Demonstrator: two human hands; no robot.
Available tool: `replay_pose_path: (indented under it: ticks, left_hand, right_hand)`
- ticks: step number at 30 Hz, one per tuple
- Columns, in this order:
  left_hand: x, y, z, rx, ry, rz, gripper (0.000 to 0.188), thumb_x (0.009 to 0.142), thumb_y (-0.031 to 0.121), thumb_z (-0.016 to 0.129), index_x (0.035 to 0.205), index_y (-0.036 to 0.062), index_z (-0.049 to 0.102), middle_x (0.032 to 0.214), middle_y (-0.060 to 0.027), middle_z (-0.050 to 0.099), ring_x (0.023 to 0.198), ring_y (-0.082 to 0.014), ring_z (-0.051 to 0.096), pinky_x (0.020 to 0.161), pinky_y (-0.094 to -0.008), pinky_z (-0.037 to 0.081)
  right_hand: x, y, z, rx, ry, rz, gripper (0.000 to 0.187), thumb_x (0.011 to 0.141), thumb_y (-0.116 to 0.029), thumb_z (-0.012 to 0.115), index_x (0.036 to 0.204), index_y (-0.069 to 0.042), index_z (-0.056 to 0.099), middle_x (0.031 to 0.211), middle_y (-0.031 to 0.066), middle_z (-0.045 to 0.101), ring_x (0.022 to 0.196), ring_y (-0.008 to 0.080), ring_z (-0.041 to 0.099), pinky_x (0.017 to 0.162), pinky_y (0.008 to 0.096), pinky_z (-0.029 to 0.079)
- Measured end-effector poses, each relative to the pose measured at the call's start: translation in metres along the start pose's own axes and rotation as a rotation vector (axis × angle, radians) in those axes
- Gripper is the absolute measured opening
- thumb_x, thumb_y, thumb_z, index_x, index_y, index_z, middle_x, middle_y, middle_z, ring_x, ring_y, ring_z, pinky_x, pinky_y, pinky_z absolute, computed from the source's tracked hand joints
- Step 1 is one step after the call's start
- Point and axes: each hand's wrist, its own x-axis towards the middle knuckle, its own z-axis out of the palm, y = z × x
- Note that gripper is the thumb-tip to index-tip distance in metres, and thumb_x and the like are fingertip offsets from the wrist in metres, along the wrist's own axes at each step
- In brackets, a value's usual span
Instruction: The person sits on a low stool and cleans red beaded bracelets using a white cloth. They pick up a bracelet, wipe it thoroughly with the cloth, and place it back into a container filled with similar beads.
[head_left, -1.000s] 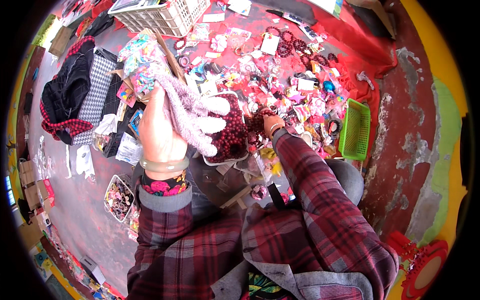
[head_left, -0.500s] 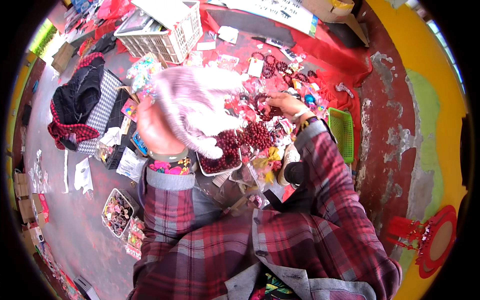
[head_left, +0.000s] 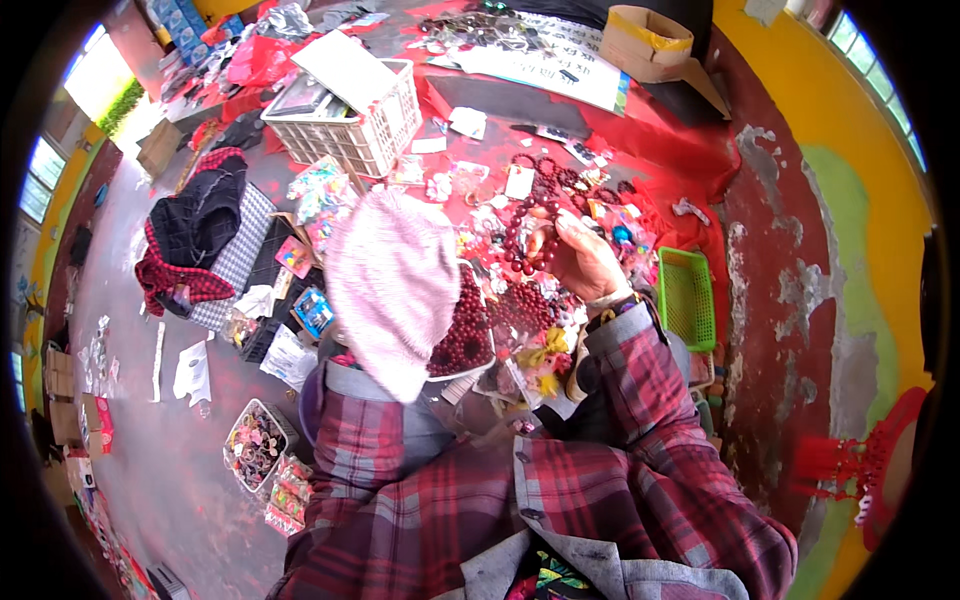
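A pale pink knitted hat (head_left: 392,285) hangs from my left hand, which it covers; only the plaid sleeve (head_left: 352,420) below shows, and the fingers are hidden. My right hand (head_left: 588,258) is raised, its thumb and fingers closed on a dark red bead bracelet (head_left: 514,245) that dangles on its left side. Between the hands, partly behind the hat, stands a white tray (head_left: 462,376) of dark red bead strands (head_left: 468,325). More red strands (head_left: 525,308) lie in a heap just right of the tray, under my right hand.
Farther off, several bead bracelets (head_left: 572,180) lie on red sheeting. A green plastic basket (head_left: 686,300) stands at the right by the wall. Beyond the hat is a white crate (head_left: 385,135). At the left are a dark jacket (head_left: 200,215) and a basket of small accessories (head_left: 258,445).
The hat has swung down and toward me, now covering my left hand, which showed before. My right hand has drawn nearer and lifted, with the bead bracelet in it.
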Motion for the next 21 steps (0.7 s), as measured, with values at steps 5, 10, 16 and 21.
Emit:
replay_pose_path:
  ticks: [5,10,16,21]
  left_hand:
    - [-0.015,-0.017,0.069,0.667,-0.025,-0.141,0.01,0.078,0.015,0.053,0.085,0.0074,0.054,0.074,-0.0096,0.054,0.072,-0.0247,0.053,0.068,-0.0349,0.042]
    - [-0.025,-0.017,0.115,3.672,-0.653,0.825,0.039,0.095,0.029,0.033,0.118,0.0036,0.051,0.119,-0.015,0.054,0.107,-0.0271,0.053,0.097,-0.0414,0.039]
    - [-0.014,-0.015,0.121,3.784,-0.615,0.792,0.044,0.094,0.035,0.031,0.117,0.0041,0.051,0.115,-0.0141,0.057,0.105,-0.0289,0.054,0.094,-0.0415,0.042]
    - [-0.012,-0.014,0.113,3.886,-0.55,0.742,0.047,0.094,0.036,0.028,0.118,0.0031,0.051,0.114,-0.0149,0.057,0.103,-0.0295,0.056,0.092,-0.0425,0.043]
  right_hand:
    - [-0.004,-0.006,0.029,-0.458,0.165,-0.236,0.027,0.091,-0.012,0.053,0.117,-0.005,0.054,0.091,0.0029,0.06,0.085,0.0142,0.058,0.077,0.0282,0.047]
    - [-0.002,-0.005,0.073,-1.547,0.072,-0.709,0.032,0.072,-0.005,0.063,0.104,-0.008,0.062,0.085,0.0077,0.059,0.077,0.026,0.057,0.068,0.0359,0.046]
    - [0.0,0.019,0.069,-1.701,-0.159,-0.622,0.037,0.07,-0.007,0.056,0.106,-0.003,0.06,0.097,0.0106,0.058,0.091,0.0283,0.054,0.081,0.0384,0.041]
    - [0.002,0.018,0.062,-1.634,-0.327,-0.58,0.037,0.068,-0.005,0.057,0.104,-0.002,0.061,0.099,0.0116,0.059,0.092,0.0284,0.055,0.081,0.0381,0.042]
